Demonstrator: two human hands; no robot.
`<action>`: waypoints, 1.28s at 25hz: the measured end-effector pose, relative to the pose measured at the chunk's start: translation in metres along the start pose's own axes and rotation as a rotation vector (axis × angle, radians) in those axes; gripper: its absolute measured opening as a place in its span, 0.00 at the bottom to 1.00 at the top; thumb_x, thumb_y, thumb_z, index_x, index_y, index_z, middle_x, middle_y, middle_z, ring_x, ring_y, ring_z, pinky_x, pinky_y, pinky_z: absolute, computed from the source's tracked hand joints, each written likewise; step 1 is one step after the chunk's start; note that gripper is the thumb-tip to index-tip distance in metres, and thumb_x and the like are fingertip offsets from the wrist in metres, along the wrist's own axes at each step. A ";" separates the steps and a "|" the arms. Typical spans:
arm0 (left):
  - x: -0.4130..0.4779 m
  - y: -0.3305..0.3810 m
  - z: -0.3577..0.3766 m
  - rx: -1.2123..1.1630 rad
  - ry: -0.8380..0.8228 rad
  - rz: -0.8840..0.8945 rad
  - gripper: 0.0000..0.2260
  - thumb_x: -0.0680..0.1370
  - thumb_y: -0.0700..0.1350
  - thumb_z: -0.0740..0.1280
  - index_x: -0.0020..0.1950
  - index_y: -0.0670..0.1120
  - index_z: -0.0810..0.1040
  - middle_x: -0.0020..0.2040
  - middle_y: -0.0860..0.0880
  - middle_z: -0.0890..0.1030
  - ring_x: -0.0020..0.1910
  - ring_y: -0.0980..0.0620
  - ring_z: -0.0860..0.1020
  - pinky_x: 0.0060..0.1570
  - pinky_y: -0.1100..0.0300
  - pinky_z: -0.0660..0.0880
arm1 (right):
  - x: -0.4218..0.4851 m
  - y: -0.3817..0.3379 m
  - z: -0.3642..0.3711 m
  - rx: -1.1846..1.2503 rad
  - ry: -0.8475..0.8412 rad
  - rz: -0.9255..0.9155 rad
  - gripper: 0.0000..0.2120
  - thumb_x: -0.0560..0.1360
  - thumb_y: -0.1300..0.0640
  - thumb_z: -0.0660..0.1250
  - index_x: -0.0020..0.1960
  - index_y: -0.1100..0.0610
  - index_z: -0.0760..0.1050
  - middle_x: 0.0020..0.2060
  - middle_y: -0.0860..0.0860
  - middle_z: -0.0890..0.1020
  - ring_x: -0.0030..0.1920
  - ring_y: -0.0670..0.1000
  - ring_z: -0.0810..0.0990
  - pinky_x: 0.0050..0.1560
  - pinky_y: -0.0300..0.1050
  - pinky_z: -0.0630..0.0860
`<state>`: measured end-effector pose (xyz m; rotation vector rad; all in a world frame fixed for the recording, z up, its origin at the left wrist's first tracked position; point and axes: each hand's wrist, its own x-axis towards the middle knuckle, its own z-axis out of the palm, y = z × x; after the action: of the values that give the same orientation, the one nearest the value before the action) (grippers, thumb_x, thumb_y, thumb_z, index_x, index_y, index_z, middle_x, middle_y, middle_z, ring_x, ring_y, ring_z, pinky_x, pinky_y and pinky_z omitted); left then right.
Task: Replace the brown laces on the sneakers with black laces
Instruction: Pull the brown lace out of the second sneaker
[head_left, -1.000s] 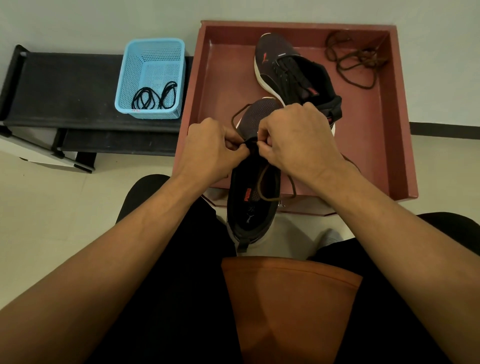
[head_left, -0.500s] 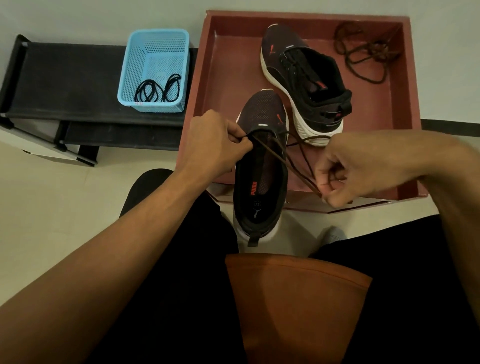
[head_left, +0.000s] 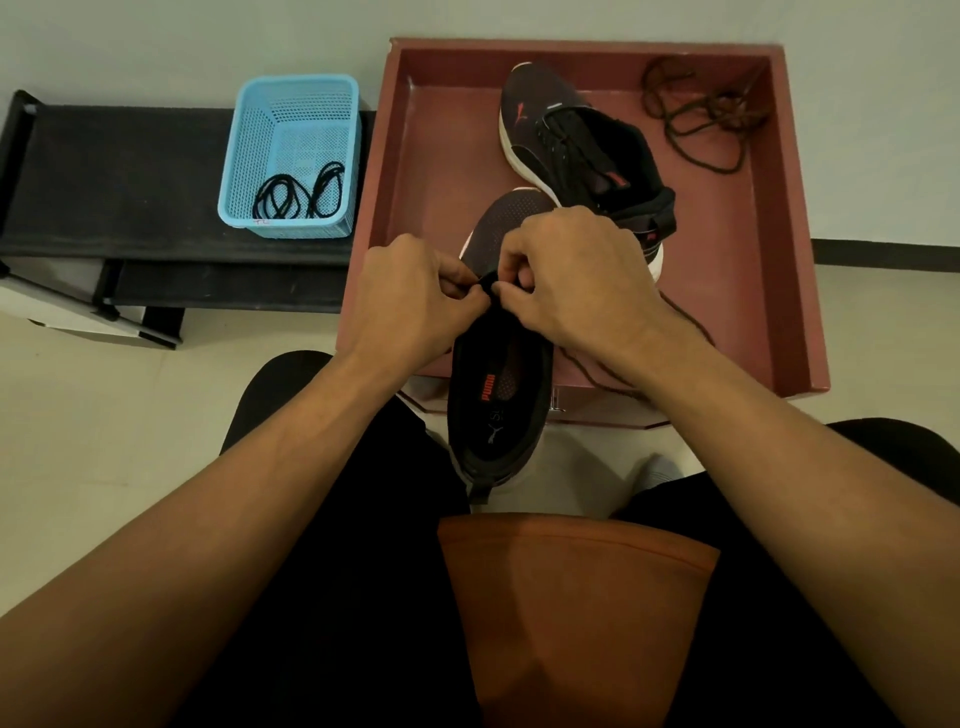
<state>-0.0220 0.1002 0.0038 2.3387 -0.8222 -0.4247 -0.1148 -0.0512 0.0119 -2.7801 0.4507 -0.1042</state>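
A dark sneaker (head_left: 498, 400) lies over the front edge of the red-brown tray (head_left: 789, 249), heel toward me. My left hand (head_left: 415, 301) and my right hand (head_left: 571, 270) meet over its tongue, both pinching at the eyelet area. A brown lace (head_left: 613, 374) trails from under my right wrist across the tray's front. What my right fingertips pinch is hidden. A second sneaker (head_left: 587, 156) with black lacing lies farther back in the tray. A loose brown lace (head_left: 701, 124) is piled in the tray's far right corner. Black laces (head_left: 298, 195) lie in the blue basket (head_left: 291, 156).
The blue basket stands on a low black bench (head_left: 130, 182) to the left, against the wall. My knees in black trousers and an orange garment fill the bottom of the view. Pale floor surrounds the tray.
My right hand, which had drawn the brown lace out to the right, has come back to the sneaker's tongue beside my left hand. The pulled lace now lies slack over the tray's front.
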 end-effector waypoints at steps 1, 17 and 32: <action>0.000 0.000 0.001 0.005 0.002 -0.004 0.07 0.77 0.50 0.75 0.51 0.50 0.89 0.34 0.56 0.84 0.29 0.67 0.80 0.32 0.73 0.75 | -0.002 0.000 -0.003 0.008 -0.017 0.001 0.06 0.76 0.44 0.72 0.45 0.46 0.82 0.40 0.45 0.82 0.47 0.51 0.82 0.42 0.48 0.75; 0.008 -0.007 0.001 0.058 0.097 -0.062 0.06 0.74 0.49 0.76 0.46 0.48 0.88 0.34 0.54 0.84 0.31 0.62 0.80 0.44 0.56 0.84 | -0.025 0.031 -0.048 0.483 -0.493 -0.015 0.10 0.75 0.42 0.76 0.42 0.48 0.86 0.35 0.46 0.85 0.35 0.41 0.81 0.40 0.32 0.74; 0.021 0.013 0.019 0.328 0.054 0.201 0.08 0.76 0.57 0.75 0.54 0.60 0.87 0.47 0.59 0.77 0.48 0.53 0.79 0.40 0.56 0.71 | -0.006 0.021 -0.006 0.311 -0.178 0.258 0.14 0.68 0.41 0.76 0.48 0.49 0.85 0.38 0.43 0.84 0.46 0.47 0.84 0.53 0.52 0.83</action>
<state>-0.0216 0.0701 -0.0043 2.5153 -1.1609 -0.1473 -0.1277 -0.0694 0.0105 -2.3802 0.6778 0.1221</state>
